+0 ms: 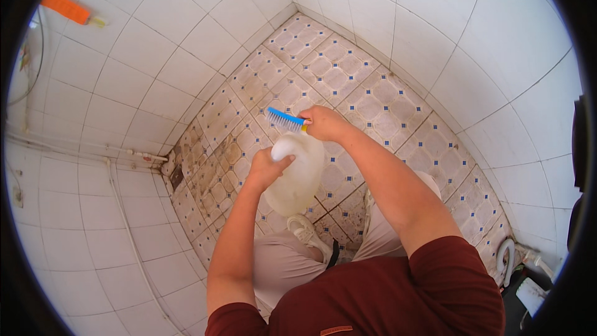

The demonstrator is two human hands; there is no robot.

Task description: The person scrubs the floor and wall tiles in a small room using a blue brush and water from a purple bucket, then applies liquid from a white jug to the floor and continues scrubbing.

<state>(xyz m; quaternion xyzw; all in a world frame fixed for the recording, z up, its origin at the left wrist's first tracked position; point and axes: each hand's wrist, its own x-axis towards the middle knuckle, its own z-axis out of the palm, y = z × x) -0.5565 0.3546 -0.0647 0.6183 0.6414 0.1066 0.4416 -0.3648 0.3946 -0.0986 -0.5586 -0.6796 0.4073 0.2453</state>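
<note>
My right hand (322,122) grips a scrubbing brush (285,119) with a blue back, pale bristles and a bit of yellow at the handle. The bristles face down, just above a translucent whitish plastic container (298,182). My left hand (270,168) is closed around the white upper part of this container, with the thumb on its near side. The container is over the patterned tile floor (336,70), in front of my shoe (305,231). Whether it rests on the floor, I cannot tell.
White tiled walls meet in a corner ahead. Brown stains and a dark floor drain (177,177) lie at the left, near a wall pipe (140,154). An orange object (65,6) is at the upper left. A grey hose (505,261) curves at the lower right.
</note>
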